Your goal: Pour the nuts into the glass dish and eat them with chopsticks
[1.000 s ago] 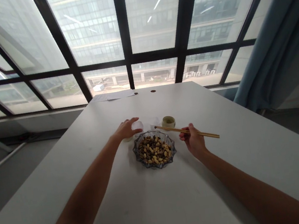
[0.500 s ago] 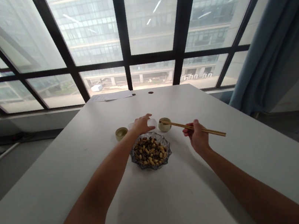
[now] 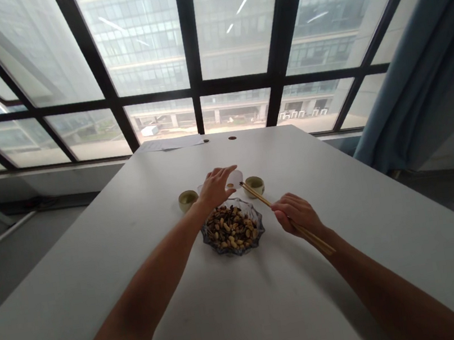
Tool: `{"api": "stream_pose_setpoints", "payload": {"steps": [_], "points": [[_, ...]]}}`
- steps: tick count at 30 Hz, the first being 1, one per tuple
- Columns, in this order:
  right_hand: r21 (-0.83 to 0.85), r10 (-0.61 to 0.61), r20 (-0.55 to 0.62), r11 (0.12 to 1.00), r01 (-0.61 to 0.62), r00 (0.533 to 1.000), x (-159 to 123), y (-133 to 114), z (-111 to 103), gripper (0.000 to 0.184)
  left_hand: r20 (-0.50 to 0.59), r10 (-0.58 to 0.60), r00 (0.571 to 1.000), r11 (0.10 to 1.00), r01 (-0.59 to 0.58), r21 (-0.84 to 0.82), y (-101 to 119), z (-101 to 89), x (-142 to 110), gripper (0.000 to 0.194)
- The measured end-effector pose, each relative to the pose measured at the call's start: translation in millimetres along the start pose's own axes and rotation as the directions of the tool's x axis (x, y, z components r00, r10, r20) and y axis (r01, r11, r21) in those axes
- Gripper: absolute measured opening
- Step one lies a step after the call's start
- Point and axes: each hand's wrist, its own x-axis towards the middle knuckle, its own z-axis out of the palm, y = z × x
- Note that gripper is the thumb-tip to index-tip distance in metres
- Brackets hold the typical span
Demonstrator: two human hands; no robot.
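My left hand (image 3: 216,187) reaches past the glass bowl, thumb and fingers spread across a clear plastic container (image 3: 235,178) and appearing to hold its near and far sides. A small tan piece lies inside it; the hand hides much of it. My right hand (image 3: 297,213) is closed round wooden chopsticks (image 3: 262,197). Their tips are together at the container's right end, with what looks like a small dark bit between them. A pale cup (image 3: 255,187) stands just behind the chopsticks. Nearest me sits a scalloped glass bowl (image 3: 258,232) filled with peanuts and dark seeds (image 3: 231,227).
Left of my left hand is a second greenish cup (image 3: 187,199). Papers (image 3: 172,143) lie at the far edge of the white table (image 3: 215,319), near two dark round holes. Windows stand beyond, with a blue curtain (image 3: 400,76) at the right.
My right hand has turned and lowered the chopsticks' rear ends towards me. Their tips have left the right cup for the plastic container's right end. My left hand stays over the container.
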Motion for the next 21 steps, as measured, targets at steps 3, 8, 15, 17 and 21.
{"api": "stream_pose_setpoints", "payload": {"steps": [3, 8, 15, 17, 21], "points": [[0.034, 0.134, -0.052, 0.991, -0.133, 0.99, -7, -1, 4, 0.016, 0.001, -0.009, 1.0, 0.999, 0.009, 0.034, 1, 0.1, -2, 0.066], [0.21, 0.669, -0.276, 0.742, -0.636, 0.69, -14, 2, 10, 0.034, 0.16, -0.248, 0.955, 0.96, 0.221, 0.17, -3, 2.4, 6, 0.07], [0.701, 0.959, -0.269, 0.26, -0.664, 0.092, -23, 41, 12, 0.049, 0.354, -0.348, 0.868, 0.934, 0.288, 0.212, 6, 10.7, 37, 0.074], [0.778, 0.975, -0.223, 0.164, -0.606, -0.022, -29, 51, 12, 0.048, 0.382, -0.276, 0.882, 0.96, 0.234, 0.154, 14, 22.4, 46, 0.076], [0.787, 0.971, -0.24, 0.19, -0.588, -0.007, -37, 60, 11, 0.046, 0.488, -0.212, 0.846, 0.977, 0.179, 0.115, 29, 51.5, 62, 0.084]]}}
